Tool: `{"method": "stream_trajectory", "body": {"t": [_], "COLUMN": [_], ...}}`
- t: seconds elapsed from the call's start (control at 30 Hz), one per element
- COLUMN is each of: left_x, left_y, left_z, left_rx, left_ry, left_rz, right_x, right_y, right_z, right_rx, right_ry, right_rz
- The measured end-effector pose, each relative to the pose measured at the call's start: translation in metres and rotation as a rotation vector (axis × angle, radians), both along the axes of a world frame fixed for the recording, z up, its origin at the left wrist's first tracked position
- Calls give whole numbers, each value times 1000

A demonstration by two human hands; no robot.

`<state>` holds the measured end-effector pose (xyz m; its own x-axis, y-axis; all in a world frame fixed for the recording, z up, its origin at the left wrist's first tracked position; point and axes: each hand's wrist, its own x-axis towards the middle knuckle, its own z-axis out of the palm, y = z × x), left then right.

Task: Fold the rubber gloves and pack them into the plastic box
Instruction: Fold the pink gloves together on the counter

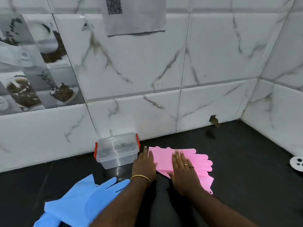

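Observation:
Pink rubber gloves lie stacked and partly folded on the black counter, fingers pointing right. My right hand presses flat on top of them. My left hand rests flat at their left edge, fingers straight. A clear plastic box with red clips stands open just left of the pink gloves, against the wall. Nothing is visible inside it. Blue rubber gloves lie spread at the lower left, beside my left forearm.
A white marble-patterned tiled wall runs along the back and the right of the counter. A white round drain fitting sits at the far right edge. A small dark hole marks the wall base.

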<state>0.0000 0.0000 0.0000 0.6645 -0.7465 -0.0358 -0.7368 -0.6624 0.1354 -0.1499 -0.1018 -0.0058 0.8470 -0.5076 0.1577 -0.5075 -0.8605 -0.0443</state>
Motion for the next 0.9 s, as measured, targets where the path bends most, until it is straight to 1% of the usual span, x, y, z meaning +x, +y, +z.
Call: {"method": "stream_trajectory", "body": {"t": [0.07,0.13,0.23,0.33,0.4,0.47,0.5,0.57,0.67,0.73,0.8,0.83,0.9], "left_x": [1,3,2,5,5,7,8,14,3,1,-4,-8,-16], "left_y": [-11,-18,-31,-39,-47,-57,-61,-63,-81,-83,-93,-98,-105], "left_z": [-4,-9,-13,-10,-6,-1,2,3,12,25,37,45,62], "left_rx": [5,-85,-328,-546,-664,-707,-684,-609,-622,-641,-584,-553,-550], "left_ry": [175,350,566,710,790,848,858,826,726,860,1030,1087,1145], "left_rz": [149,302,539,746,828,824,799,748,747,759,685,646,618], "right_x": [1,0,-2,-1,-1,-2,-3,0,-7,-2,2,5,12], "right_y": [-12,-20,-24,-27,-26,-22,-19,-11,-22,-19,-19,-21,-24], "right_z": [-8,-13,-17,-21,-24,-26,-29,-32,-35,-33,-33,-33,-30], "right_rx": [107,112,154,229,330,432,465,527,642,709,765,773,833], "right_ry": [113,105,77,40,-23,-69,-79,-74,-73,-43,-66,-87,-156], "right_rz": [41,105,190,323,434,493,494,458,432,418,375,354,299]}}
